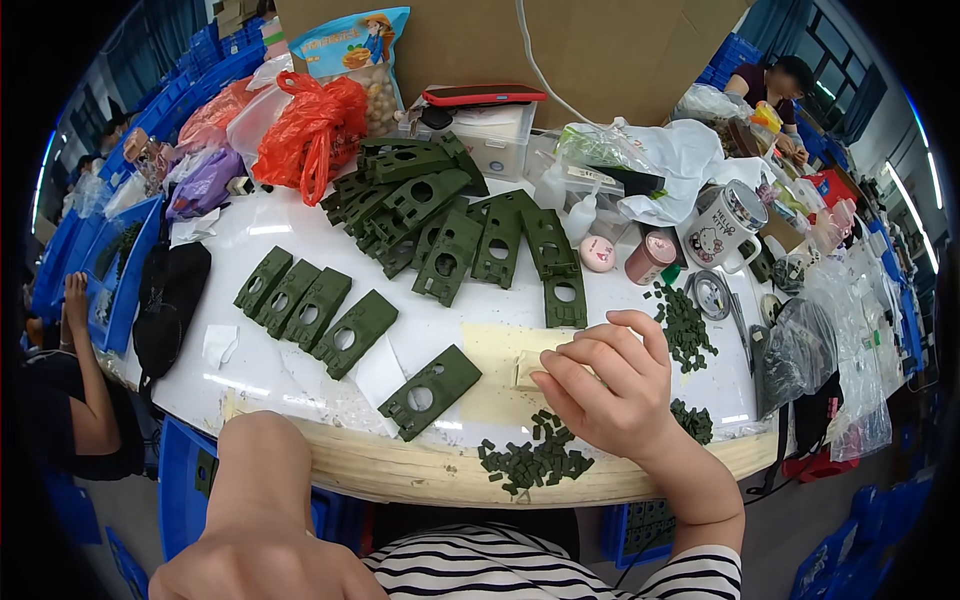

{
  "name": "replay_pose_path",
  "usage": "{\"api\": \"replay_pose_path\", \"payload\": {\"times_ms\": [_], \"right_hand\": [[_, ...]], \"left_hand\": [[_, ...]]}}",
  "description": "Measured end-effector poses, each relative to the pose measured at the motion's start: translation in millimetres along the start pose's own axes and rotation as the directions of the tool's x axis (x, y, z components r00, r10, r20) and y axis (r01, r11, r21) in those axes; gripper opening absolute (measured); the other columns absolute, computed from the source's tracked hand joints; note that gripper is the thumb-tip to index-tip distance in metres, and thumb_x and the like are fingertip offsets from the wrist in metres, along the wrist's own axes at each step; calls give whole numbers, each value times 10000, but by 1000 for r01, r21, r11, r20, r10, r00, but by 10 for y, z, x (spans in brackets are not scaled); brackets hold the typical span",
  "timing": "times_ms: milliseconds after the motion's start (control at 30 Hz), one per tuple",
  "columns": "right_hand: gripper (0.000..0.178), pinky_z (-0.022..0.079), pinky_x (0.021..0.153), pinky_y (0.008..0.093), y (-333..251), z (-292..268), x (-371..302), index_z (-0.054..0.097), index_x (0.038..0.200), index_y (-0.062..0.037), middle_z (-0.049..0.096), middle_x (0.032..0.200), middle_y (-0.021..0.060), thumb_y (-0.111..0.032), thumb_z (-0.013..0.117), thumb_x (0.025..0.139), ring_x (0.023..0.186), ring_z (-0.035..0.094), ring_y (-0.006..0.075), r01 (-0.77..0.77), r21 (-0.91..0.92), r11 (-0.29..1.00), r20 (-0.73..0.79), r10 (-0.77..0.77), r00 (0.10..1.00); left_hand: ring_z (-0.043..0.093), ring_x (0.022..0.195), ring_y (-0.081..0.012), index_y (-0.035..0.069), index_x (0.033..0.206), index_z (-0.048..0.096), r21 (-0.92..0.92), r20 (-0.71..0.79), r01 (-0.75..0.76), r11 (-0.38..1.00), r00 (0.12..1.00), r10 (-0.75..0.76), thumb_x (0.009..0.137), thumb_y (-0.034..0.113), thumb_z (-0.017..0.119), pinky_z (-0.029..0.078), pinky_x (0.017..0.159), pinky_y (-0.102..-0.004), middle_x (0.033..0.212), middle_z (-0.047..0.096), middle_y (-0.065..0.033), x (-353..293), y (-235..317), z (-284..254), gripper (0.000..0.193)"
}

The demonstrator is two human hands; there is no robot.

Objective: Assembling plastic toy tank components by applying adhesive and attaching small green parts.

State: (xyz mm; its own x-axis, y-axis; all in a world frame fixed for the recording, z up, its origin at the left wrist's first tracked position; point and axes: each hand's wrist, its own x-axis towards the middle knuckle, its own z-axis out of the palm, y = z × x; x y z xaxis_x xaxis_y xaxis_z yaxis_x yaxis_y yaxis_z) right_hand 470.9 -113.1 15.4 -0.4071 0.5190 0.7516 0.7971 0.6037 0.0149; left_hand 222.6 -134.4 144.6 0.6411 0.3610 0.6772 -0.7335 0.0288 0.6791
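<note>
My right hand (610, 388) is over a pale yellow sheet (485, 340), with thumb and bent fingers closed around a small cream-coloured block (524, 370); the fingers hide part of it. My left hand (265, 568) is raised close to the camera at the lower edge, its back showing and its fingers out of sight. A dark green plastic tank-hull-shaped part (440, 385) with a round hole lies left of the sheet. Several similar green parts (310, 305) stand in a slanted row farther left. Small dark green pieces (535, 458) are heaped just below my right hand.
Behind is a pile of green hull parts (420, 200). Another small-piece heap (685, 325) lies right, near a white lidded mug (725, 230) and a pink jar (650, 257). A red plastic bag (310, 130) sits back left. Co-workers are at both sides.
</note>
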Motion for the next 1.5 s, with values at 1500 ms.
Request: {"api": "replay_pose_path", "payload": {"times_ms": [1500], "right_hand": [[57,509,662,218,981,-289,-71,650,873,22,678,820,29,12,687,831,730,634,77,-669,536,515,288,633,718]], "left_hand": [[539,927,-201,-22,1285,524,933,-267,269,239,963,-41,708,60,765,460,827,-303,1081,522,-110,-264,-930,-1108,631]]}}
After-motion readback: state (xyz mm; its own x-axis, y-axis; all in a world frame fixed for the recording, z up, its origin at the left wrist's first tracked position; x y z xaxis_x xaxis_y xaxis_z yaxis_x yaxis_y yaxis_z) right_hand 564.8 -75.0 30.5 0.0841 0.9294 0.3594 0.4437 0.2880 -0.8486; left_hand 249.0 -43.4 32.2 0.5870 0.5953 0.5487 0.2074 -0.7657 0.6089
